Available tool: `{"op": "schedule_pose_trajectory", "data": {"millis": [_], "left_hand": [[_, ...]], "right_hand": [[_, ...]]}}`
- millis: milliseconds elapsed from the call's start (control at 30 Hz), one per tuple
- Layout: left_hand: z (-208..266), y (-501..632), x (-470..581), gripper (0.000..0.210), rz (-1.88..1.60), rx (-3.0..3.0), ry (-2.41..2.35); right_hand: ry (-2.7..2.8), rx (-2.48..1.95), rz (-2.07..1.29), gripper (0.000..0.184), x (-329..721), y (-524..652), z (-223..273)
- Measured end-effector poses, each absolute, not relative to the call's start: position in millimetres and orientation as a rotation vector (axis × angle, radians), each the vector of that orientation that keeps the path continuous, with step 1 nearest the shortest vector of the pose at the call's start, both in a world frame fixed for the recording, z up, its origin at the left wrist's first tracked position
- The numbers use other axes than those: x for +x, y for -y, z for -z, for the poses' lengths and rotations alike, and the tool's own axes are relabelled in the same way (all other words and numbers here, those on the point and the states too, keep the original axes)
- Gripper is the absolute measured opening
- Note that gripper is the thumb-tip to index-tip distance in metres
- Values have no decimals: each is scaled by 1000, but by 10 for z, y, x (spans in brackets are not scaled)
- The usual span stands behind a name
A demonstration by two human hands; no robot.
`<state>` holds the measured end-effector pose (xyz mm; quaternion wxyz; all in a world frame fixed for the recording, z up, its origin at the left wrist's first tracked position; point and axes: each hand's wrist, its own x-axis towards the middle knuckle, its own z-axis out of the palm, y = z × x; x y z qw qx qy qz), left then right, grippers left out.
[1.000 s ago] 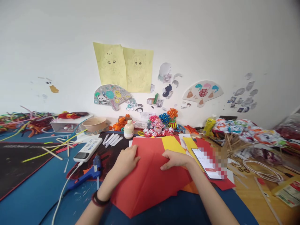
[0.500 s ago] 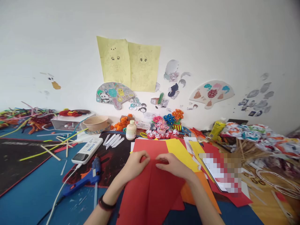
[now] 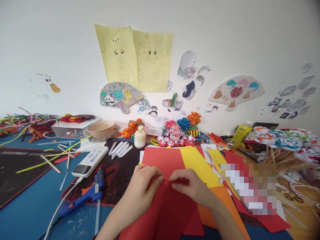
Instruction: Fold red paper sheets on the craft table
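Note:
A red sheet of paper (image 3: 172, 210) with a lengthwise crease rises toward me in the middle of the view. My left hand (image 3: 146, 183) pinches its upper edge between thumb and fingers. Close by on the right, my right hand (image 3: 192, 186) pinches the same edge, its fingers curled. The two sets of fingertips are a short gap apart. Behind and under the held sheet lie more red paper (image 3: 160, 156), yellow paper (image 3: 196, 163) and orange paper (image 3: 222, 203). The lower end of the held sheet runs out of view.
On the left lie a blue glue gun (image 3: 96, 188), a white power strip (image 3: 91, 161) and white paper strips (image 3: 120, 149). A cream bottle (image 3: 140, 138) and pipe-cleaner flowers (image 3: 183, 124) stand along the wall. A blurred-out patch (image 3: 250, 186) covers something at the right.
Both hands still pinch the red sheet and appear larger and nearer, the right hand slightly further right. The whole view has shifted a little.

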<state>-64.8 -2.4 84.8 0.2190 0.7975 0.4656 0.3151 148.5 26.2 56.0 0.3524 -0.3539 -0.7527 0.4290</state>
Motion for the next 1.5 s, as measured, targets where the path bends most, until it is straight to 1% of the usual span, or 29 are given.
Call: {"op": "schedule_pose_trajectory", "data": {"millis": [233,433,700,1000,1500], "left_hand": [[-853,17,-631,19,-890,2294,-1279],[-829,29,-606,13,-859,2339,-1259],[-801,17,-558,17,-804,2333,-1231],[-790,26,-520,18,-907,2209,-1185],[-771,42,-482,21,-980,2264,-1212]], "right_hand": [[1917,-928,-1096,22,1419,-211,-618],[1931,-925,-1089,23,1376,-194,-618],[1943,-956,-1095,24,1322,-185,-604],[1887,-883,-1121,25,1324,-191,-564],[1840,-877,-1126,27,1307,-194,-551]]}}
